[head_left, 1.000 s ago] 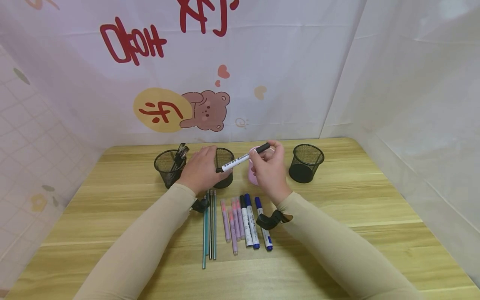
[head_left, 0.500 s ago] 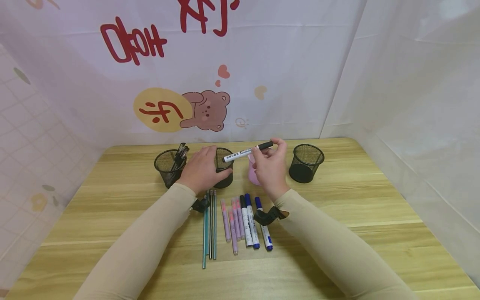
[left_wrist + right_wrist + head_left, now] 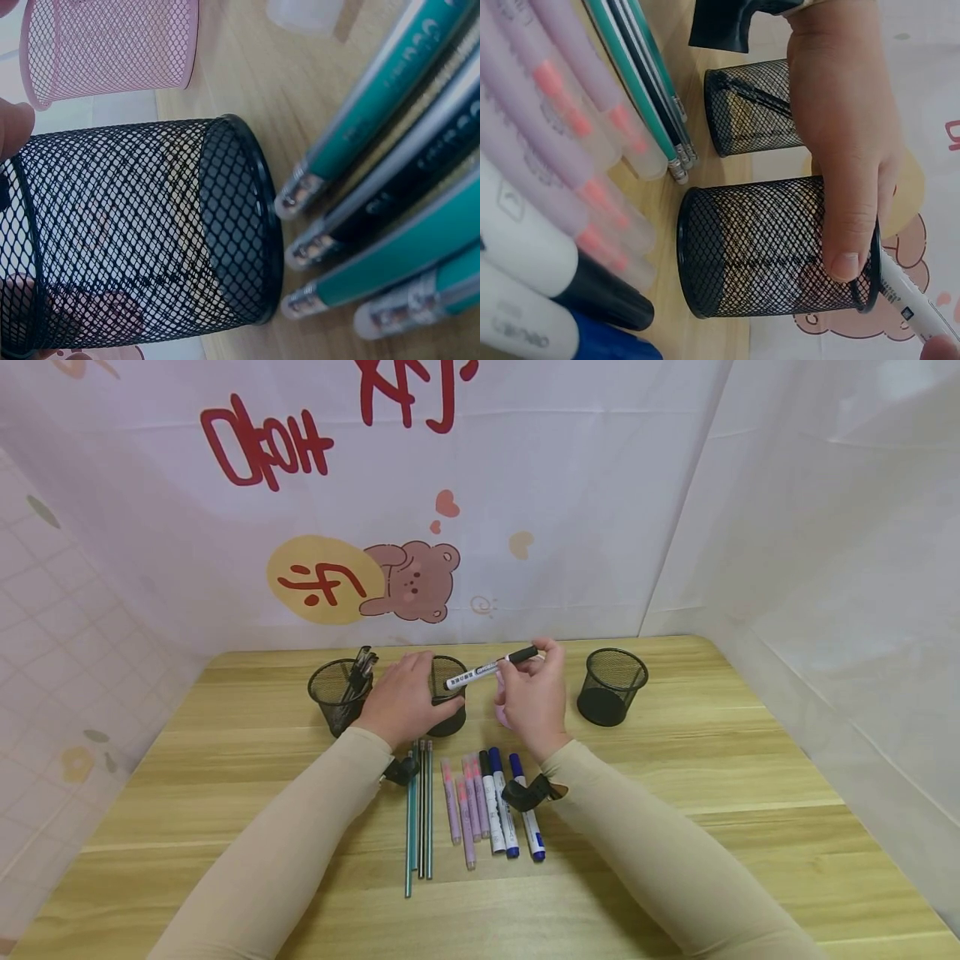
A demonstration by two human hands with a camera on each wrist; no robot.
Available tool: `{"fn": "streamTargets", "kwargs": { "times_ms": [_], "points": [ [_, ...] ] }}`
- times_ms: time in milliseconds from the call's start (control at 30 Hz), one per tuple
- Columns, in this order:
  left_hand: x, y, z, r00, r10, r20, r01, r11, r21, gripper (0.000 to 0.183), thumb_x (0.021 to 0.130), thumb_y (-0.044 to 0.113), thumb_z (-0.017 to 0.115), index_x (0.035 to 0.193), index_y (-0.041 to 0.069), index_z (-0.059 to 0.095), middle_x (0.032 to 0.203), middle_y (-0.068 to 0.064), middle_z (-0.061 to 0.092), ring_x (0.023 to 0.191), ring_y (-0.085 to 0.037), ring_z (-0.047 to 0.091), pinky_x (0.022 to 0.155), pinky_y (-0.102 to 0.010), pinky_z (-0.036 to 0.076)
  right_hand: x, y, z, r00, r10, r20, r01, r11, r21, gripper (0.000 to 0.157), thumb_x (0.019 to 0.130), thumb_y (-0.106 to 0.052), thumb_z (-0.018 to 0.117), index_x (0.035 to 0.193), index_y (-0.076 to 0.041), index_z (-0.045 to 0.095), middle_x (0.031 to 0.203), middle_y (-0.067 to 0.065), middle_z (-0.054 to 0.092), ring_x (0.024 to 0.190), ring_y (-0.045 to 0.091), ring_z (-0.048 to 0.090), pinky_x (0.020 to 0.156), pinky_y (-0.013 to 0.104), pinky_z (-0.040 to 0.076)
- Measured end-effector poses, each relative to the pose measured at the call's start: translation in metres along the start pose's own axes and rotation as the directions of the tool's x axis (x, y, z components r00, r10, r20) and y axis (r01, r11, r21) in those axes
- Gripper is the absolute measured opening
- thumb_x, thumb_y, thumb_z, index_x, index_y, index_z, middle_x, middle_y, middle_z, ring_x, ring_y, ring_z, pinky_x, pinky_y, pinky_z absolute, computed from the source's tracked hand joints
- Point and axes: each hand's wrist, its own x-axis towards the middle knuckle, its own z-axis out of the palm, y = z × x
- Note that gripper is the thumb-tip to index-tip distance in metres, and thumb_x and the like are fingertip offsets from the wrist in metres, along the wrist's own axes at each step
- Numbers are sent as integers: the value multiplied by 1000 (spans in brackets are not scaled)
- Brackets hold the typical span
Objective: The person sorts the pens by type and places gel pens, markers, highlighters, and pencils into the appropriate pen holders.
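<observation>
My left hand [image 3: 405,697] grips a black mesh pen cup [image 3: 757,247] by its side; its thumb lies along the outside near the rim in the right wrist view. A white whiteboard marker [image 3: 474,676] with a black cap is pinched by my right hand [image 3: 534,697] close to the cap. The marker slants, with its lower end over the mouth of that cup. Behind my right hand a pink mesh cup [image 3: 112,52] is partly hidden. Pencils [image 3: 420,818] with erasers lie before the held cup.
At left, a black mesh cup [image 3: 330,689] holds several dark pens [image 3: 363,668]. Another black cup [image 3: 611,689] stands at right. Purple highlighters [image 3: 467,814], a black-capped marker [image 3: 491,814] and two blue markers [image 3: 534,835] lie at the table's middle. A printed cloth [image 3: 585,485] hangs behind.
The marker's lower end has moved up and away from my left thumb to above the cup's mouth. My right hand then shifted slightly left. My left hand has stayed on the cup.
</observation>
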Motion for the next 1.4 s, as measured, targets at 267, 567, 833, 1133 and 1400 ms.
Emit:
{"fn": "streamTargets", "kwargs": {
  "times_ms": [267, 567, 833, 1133, 1400],
  "points": [
    [0, 1, 0, 1000, -4, 2, 4, 1000, -1, 100, 92, 70, 64, 161, 3, 36, 161, -17, 46, 151, -35, 42, 128, -52, 34, -5, -1, 1, 1000, -11, 27, 13, 998, -58, 50, 104, -9, 64, 143, -14, 35, 109, 12, 67, 52, 22, 60, 43, 26, 48],
    [0, 0, 0, 1000, 1, -13, -1, 1000, -9, 97, 91, 68, 66, 158, 3, 39, 152, -17, 52, 141, -35, 50, 123, -53, 41, -8, 2, 5, 997, -66, 42, 70, 992, -104, 44, 103, -3, 63, 140, -5, 41, 111, 22, 69, 51, 14, 58, 49, 24, 55],
    [0, 0, 2, 999, 11, -36, -12, 1000, -6, 91, 91, 67, 67, 151, 3, 45, 131, -12, 59, 115, -30, 56, 106, -49, 52, -9, 4, 7, 995, -66, 71, 73, 992, -103, 41, 103, -2, 63, 139, -4, 44, 104, 23, 70, 47, 14, 57, 48, 24, 54],
    [-1, 0, 0, 1000, -1, 0, 1, 1000, -13, 98, 93, 68, 64, 161, 3, 35, 159, -17, 48, 148, -36, 45, 125, -54, 37, -12, 3, 8, 995, -32, 90, 44, 990, -130, 36, 105, -7, 61, 138, -3, 47, 117, 21, 71, 49, 20, 62, 47, 25, 53],
    [0, 0, 0, 1000, -9, 9, 9, 1000, -9, 99, 93, 70, 62, 162, 4, 34, 162, -17, 44, 151, -37, 42, 127, -54, 35, -14, 1, 8, 995, -27, 94, 42, 986, -163, 34, 106, -10, 61, 136, -4, 47, 116, 20, 74, 49, 22, 64, 44, 25, 51]
  ]
}}
